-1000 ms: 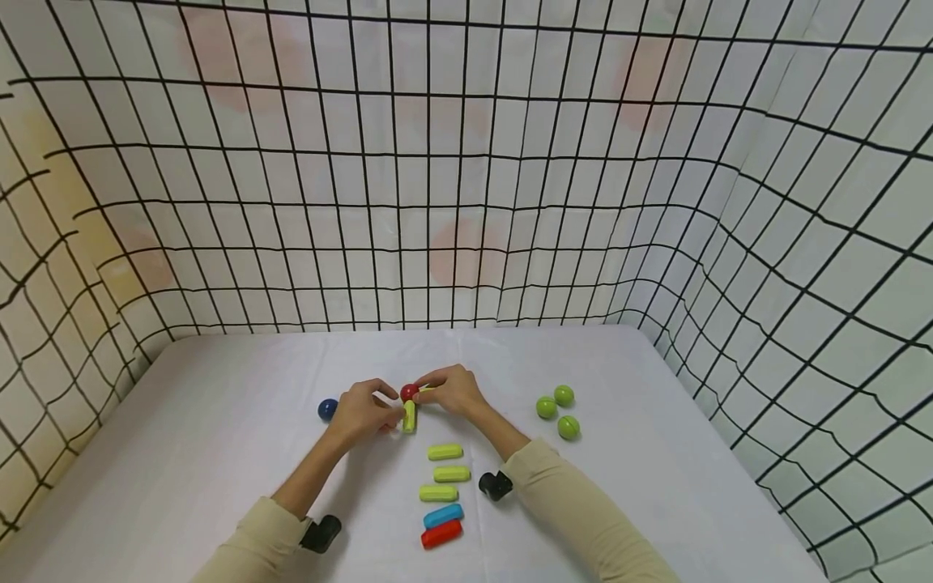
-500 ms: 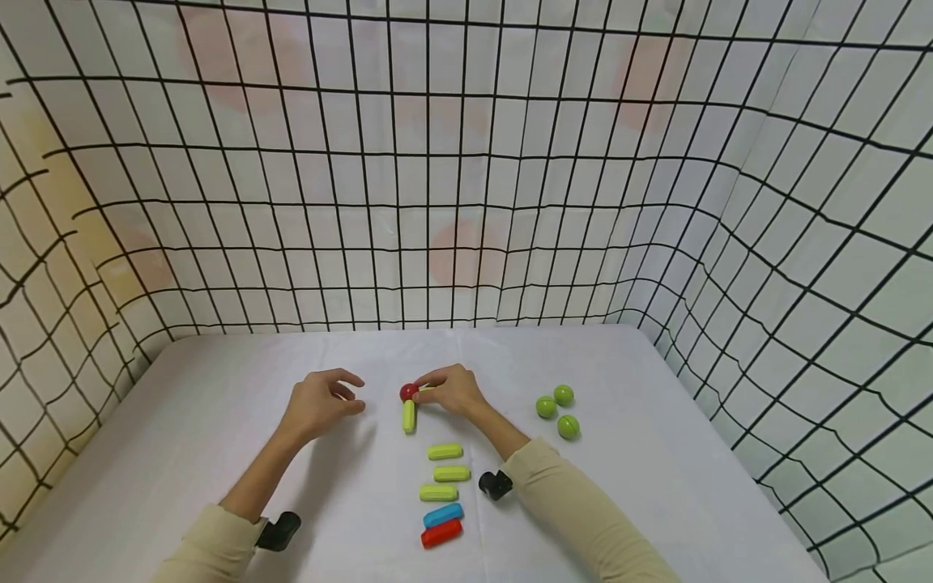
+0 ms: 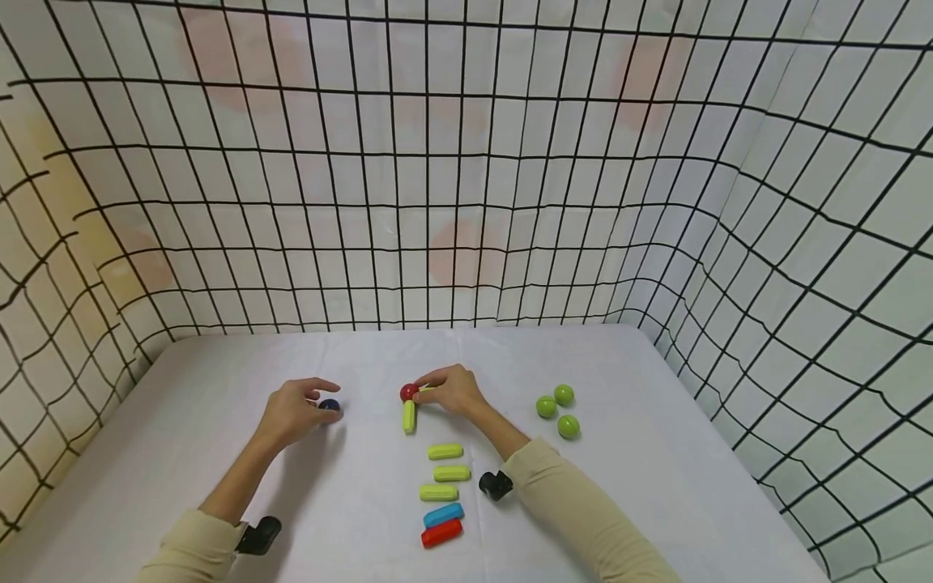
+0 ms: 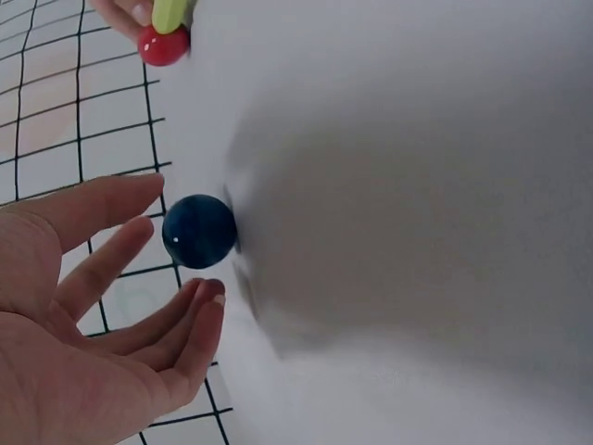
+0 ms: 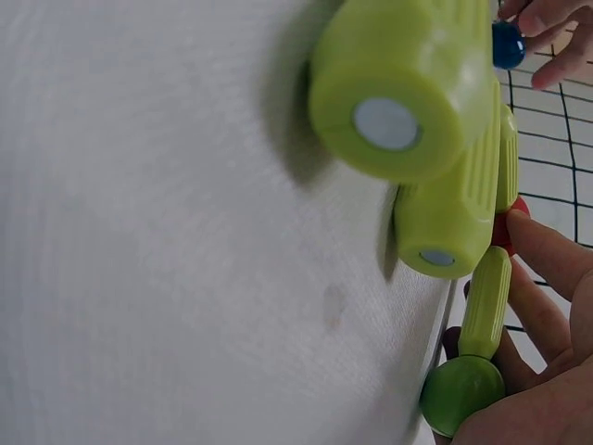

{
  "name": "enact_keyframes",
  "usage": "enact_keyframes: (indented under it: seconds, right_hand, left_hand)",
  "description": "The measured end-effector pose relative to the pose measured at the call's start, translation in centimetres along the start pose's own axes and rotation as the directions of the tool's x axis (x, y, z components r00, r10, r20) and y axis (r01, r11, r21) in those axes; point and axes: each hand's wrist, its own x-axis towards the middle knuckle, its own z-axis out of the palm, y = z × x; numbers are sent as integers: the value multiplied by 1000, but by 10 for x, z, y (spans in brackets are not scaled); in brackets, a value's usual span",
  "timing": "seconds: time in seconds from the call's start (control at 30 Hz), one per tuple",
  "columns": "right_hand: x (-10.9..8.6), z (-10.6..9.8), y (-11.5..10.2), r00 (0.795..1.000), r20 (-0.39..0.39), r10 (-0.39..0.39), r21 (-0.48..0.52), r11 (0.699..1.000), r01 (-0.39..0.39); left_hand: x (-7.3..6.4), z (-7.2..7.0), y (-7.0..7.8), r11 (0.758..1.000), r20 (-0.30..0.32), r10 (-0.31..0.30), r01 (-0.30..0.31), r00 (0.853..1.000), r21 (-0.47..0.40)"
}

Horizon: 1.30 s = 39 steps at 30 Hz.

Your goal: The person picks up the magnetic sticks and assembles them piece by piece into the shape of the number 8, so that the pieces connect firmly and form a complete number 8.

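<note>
Left hand (image 3: 290, 414) spread around blue ball (image 4: 199, 232), right hand (image 3: 455, 391) gripping rod (image 5: 486, 301), green balls (image 3: 546, 407) nearby

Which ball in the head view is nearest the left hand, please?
The blue ball, framed by the left hand; the red ball and the three loose green balls lie farther away.

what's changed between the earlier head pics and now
The left hand moved left from beside the red ball; its fingers now spread around the dark blue ball without visibly gripping it. The right hand stayed at the red ball, holding a lime stick; the three green balls and loose sticks stayed put.
</note>
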Motion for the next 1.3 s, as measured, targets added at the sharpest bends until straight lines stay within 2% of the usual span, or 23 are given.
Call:
enact_keyframes:
  seconds: [0.37, 0.5, 0.8, 1.1, 1.3]
  right_hand:
    - [0, 0, 0, 1000, 1, 11, 8, 1000, -11]
    - [0, -1, 0, 1000, 5, 3, 13, 1000, -3]
    - [-1, -2, -2, 1000, 12, 6, 11, 1000, -6]
    - [0, -1, 0, 1000, 10, 12, 4, 1000, -12]
    - [2, 0, 0, 1000, 6, 20, 7, 1000, -20]
  left_hand:
    - [-1, 2, -11, 999, 21, -20, 21, 1000, -43]
    - [1, 2, -11, 999, 19, 0, 1, 1000, -35]
    - [0, 4, -8, 1000, 13, -8, 8, 1000, -30]
    - [2, 12, 5, 999, 67, -8, 10, 998, -37]
    - [1, 22, 19, 999, 153, 30, -25, 988, -31]
